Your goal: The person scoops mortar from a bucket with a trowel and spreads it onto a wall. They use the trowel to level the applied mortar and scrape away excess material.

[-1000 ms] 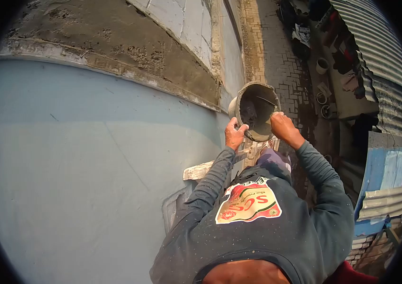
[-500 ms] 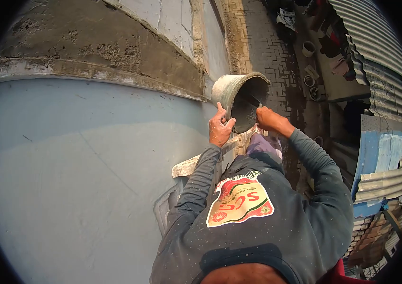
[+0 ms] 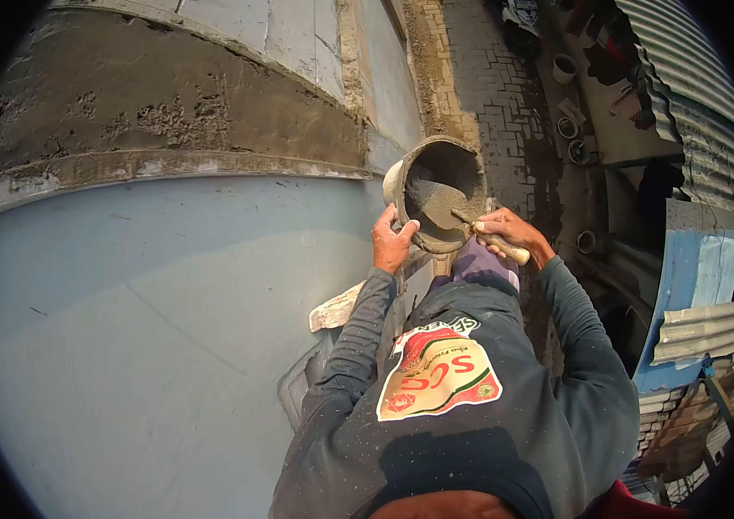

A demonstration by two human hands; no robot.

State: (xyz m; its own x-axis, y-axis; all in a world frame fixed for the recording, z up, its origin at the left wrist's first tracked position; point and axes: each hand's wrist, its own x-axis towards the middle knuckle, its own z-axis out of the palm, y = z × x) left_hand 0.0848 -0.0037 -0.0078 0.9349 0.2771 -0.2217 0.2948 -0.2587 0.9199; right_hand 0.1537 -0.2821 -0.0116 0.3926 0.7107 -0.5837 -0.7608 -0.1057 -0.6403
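A mortar-crusted bucket [image 3: 392, 183] is tilted, with its mouth facing me. My left hand [image 3: 390, 242] grips the near-left part of its rim, fingers along the outer wall. My right hand [image 3: 512, 230] is closed round the wooden handle of a trowel [image 3: 516, 253]. Inside the bucket's mouth, the trowel's blade carries or lies against wet grey mortar [image 3: 438, 201]. How much mortar lies deeper in the bucket is hard to see in the shadow.
On the left stands a pale blue wall [image 3: 168, 346] under a band of rough wet plaster [image 3: 177, 108]. A whitish board end [image 3: 335, 310] juts beside my left forearm. Far below runs a paved alley [image 3: 492, 86]; corrugated roofing [image 3: 695, 69] lies to the right.
The bucket's mouth has turned more toward me. My right hand has drawn back a little toward the near rim, and the trowel's handle and mortar-covered blade now show.
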